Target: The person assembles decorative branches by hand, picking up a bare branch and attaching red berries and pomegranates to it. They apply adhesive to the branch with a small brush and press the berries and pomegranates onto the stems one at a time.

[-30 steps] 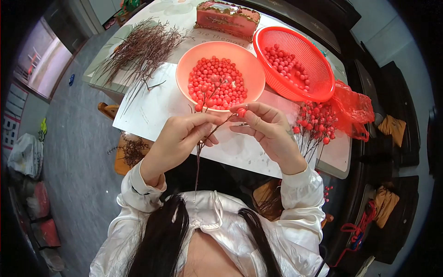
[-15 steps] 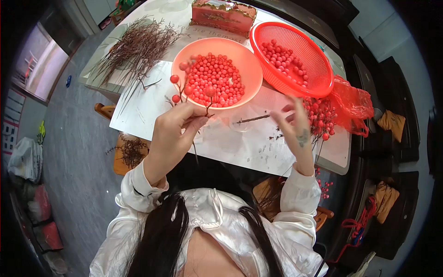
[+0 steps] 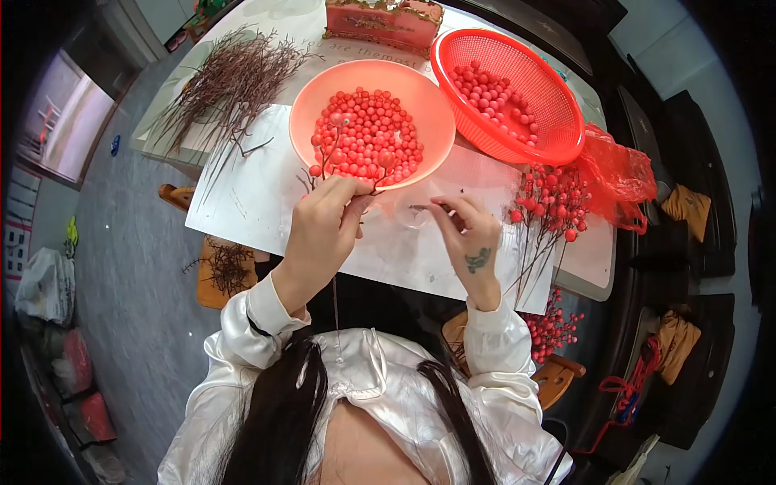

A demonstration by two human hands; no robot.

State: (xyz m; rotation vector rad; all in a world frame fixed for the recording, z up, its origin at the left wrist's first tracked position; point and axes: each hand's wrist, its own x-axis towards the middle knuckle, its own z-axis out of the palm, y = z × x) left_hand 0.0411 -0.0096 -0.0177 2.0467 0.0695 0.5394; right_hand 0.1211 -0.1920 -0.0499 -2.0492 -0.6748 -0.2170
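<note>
My left hand (image 3: 322,222) is closed around a thin brown twig with red berries (image 3: 386,160) on its tips, the stem hanging down below the fist. The berries overlap the near rim of a peach-coloured bowl (image 3: 440,121) full of loose red berries. To the right, my right hand (image 3: 467,242) has thumb and fingers pinched on a short dark stick (image 3: 418,208), its tip poking out to the left. Under that tip, a small clear round dish (image 3: 412,218) sits on the white sheet. Finished berry sprays (image 3: 550,202) lie beyond my right hand.
A red mesh basket (image 3: 566,113) with more berries stands at the back right, a red plastic bag (image 3: 618,174) beside it. Bare brown twigs (image 3: 234,81) are heaped at the back left. A pink box (image 3: 380,23) stands at the far edge. More twigs rest on a stool (image 3: 212,287).
My right hand has moved left and down from an open reach and closed on the dark stick. My left hand, with the berry twig, has shifted slightly right.
</note>
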